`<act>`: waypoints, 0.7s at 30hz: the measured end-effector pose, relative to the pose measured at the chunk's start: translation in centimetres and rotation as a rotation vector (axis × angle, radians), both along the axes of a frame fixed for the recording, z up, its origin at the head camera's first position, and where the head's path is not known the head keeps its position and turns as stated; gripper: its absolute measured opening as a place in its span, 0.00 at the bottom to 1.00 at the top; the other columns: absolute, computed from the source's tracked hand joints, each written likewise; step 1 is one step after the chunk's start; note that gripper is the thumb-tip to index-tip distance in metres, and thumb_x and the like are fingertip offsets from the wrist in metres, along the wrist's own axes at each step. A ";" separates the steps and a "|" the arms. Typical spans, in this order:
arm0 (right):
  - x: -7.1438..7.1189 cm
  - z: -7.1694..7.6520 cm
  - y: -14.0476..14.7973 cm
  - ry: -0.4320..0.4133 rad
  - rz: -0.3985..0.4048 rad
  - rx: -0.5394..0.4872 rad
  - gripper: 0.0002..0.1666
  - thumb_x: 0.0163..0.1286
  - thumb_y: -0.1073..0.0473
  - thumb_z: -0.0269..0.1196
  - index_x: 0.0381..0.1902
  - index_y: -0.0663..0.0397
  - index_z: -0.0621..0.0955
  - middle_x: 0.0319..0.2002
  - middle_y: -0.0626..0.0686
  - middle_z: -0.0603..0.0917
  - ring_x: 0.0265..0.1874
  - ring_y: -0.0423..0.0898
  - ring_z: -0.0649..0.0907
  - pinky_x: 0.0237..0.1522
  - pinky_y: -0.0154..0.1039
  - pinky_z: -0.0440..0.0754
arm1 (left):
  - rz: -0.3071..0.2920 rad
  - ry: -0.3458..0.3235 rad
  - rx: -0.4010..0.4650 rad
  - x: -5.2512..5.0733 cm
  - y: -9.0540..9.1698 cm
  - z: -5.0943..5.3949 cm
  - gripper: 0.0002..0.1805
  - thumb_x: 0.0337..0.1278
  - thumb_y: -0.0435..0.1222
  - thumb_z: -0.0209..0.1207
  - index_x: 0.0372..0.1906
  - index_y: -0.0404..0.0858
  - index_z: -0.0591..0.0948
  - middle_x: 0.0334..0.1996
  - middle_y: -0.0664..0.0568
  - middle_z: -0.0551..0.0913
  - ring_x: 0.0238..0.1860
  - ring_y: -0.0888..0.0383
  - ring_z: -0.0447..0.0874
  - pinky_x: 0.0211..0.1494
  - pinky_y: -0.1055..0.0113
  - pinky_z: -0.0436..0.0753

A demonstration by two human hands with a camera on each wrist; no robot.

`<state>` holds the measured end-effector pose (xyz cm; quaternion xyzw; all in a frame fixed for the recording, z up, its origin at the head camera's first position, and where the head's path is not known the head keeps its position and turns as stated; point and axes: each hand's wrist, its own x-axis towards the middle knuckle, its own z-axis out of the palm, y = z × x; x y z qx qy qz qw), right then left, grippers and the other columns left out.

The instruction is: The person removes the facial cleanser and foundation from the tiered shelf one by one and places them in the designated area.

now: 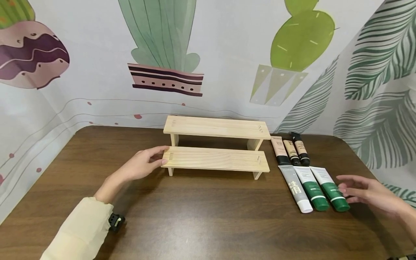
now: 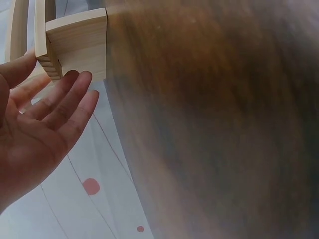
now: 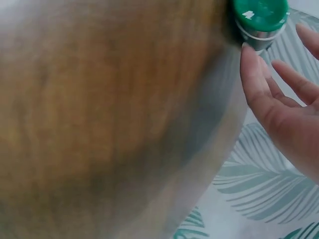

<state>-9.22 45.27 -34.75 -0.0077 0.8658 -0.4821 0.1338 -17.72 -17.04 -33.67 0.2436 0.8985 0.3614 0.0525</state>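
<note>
A pale two-tier wooden shelf [image 1: 217,159] stands near the back of the brown table. My left hand [image 1: 144,162] is at the left end of its lower board, which lies between thumb and index finger; the left wrist view shows the other fingers [image 2: 70,107] loosely extended beside the shelf's leg. On the right, my right hand [image 1: 368,193] is beside the rightmost green-and-white tube [image 1: 331,189], fingertips at its side, not wrapped round it. The right wrist view shows this tube's green cap [image 3: 261,14] just above the thumb tip.
Another green-and-white tube [image 1: 312,189] and a grey tube [image 1: 295,187] with a white cap lie left of that tube. Behind them are a pink BB tube [image 1: 279,148] and two small beige tubes with black caps [image 1: 291,151]. A patterned cloth [image 1: 227,54] hangs behind the table [image 1: 208,220].
</note>
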 end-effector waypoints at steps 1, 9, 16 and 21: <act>-0.1 0.2 -0.2 0.020 -0.004 0.043 0.21 0.66 0.68 0.55 0.49 0.35 0.72 0.39 0.43 0.77 0.35 0.37 0.80 0.32 0.38 0.81 | -0.001 -0.001 -0.004 -0.1 -0.1 0.0 0.24 0.61 0.33 0.54 0.61 0.30 0.67 0.49 0.38 0.77 0.46 0.48 0.78 0.48 0.56 0.77; -1.3 2.4 -2.9 0.268 0.006 0.314 0.24 0.64 0.62 0.60 0.56 0.65 0.69 0.41 0.53 0.81 0.33 0.29 0.79 0.29 0.32 0.80 | 0.012 0.008 -0.021 -0.5 -1.1 1.2 0.24 0.64 0.37 0.52 0.62 0.30 0.67 0.54 0.37 0.74 0.51 0.45 0.75 0.53 0.52 0.73; -3.0 4.8 -7.1 0.433 -0.027 0.527 0.28 0.62 0.56 0.63 0.55 0.66 0.71 0.41 0.64 0.79 0.32 0.24 0.72 0.30 0.27 0.70 | 0.031 0.043 -0.099 -0.8 -1.7 2.8 0.27 0.65 0.40 0.51 0.63 0.28 0.65 0.57 0.36 0.70 0.54 0.44 0.71 0.55 0.50 0.70; -4.6 5.6 -10.3 0.477 -0.029 0.561 0.32 0.62 0.55 0.62 0.58 0.67 0.68 0.45 0.68 0.75 0.41 0.56 0.78 0.37 0.50 0.74 | 0.058 0.087 -0.211 -1.2 -1.5 4.1 0.31 0.65 0.45 0.49 0.65 0.28 0.60 0.63 0.34 0.62 0.63 0.39 0.57 0.63 0.46 0.57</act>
